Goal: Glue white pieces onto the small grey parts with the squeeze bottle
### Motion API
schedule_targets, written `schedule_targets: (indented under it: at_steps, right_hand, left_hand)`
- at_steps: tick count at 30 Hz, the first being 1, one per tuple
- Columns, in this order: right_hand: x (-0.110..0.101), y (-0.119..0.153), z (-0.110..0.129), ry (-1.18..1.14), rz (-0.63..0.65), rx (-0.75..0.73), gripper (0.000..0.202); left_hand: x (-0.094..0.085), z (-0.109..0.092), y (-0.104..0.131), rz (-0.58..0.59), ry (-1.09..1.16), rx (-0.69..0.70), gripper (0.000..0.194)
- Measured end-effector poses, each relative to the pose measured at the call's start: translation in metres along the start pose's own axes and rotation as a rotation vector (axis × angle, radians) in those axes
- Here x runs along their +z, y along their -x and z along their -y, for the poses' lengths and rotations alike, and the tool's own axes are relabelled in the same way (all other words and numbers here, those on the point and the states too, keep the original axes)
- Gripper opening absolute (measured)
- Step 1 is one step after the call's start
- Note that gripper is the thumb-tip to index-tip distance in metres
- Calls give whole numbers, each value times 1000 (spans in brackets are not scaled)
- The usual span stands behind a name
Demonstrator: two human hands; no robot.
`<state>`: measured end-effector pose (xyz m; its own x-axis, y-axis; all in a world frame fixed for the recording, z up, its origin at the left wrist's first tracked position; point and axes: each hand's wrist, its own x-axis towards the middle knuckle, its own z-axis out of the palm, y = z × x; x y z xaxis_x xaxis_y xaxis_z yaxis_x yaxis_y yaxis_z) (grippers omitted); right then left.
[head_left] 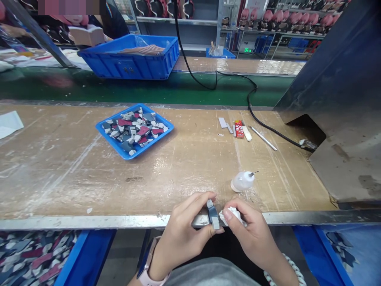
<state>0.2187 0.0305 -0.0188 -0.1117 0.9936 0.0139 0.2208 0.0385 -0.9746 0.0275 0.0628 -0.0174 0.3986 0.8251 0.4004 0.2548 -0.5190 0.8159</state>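
Head view: the left hand (181,234) pinches a grey piece (212,214); the right hand (250,234) grips a white wad (233,214). Held past the bench edge (89,222), the piece would likely fall if the pinch slackens.

My left hand (181,234) covers most of the small grey piece (213,214), and my right hand (250,234) hides much of the white wad (233,213). The printing on the red packet (238,128) is too small to read. The bins (83,258) under the desk (74,167) run off the bottom edge.

Scuffed brown workbench (74,167) with metal edge, green conveyor belt (149,89) behind it, metal shelving (184,20) along the far wall, bright overhead light
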Motion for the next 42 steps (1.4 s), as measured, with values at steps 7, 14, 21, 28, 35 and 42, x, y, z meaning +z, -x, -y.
schedule_targets:
  at_steps: [7, 14, 21, 28, 35, 42]
  right_hand:
    - [3, 1, 0, 46, -23, -22, 28]
    - [7, 2, 2, 109, -47, -39, 27]
    - [9, 4, 0, 172, -81, -117, 22]
    - [9, 3, 0, 208, -77, -142, 20]
    - [9, 5, 0, 218, -97, -164, 19]
    - [8, 5, 0, 220, -85, -194, 18]
  left_hand:
    - [-3, -2, 0, -50, 160, -82, 55]
    - [-19, 13, 7, -142, 499, -137, 70]
    - [-15, 0, 18, -220, 478, -136, 68]
    - [-12, -20, 26, -217, -51, 87, 67]
    - [-13, -19, 22, -187, -154, 155, 61]
    - [-12, -21, 19, -162, -99, 171, 56]
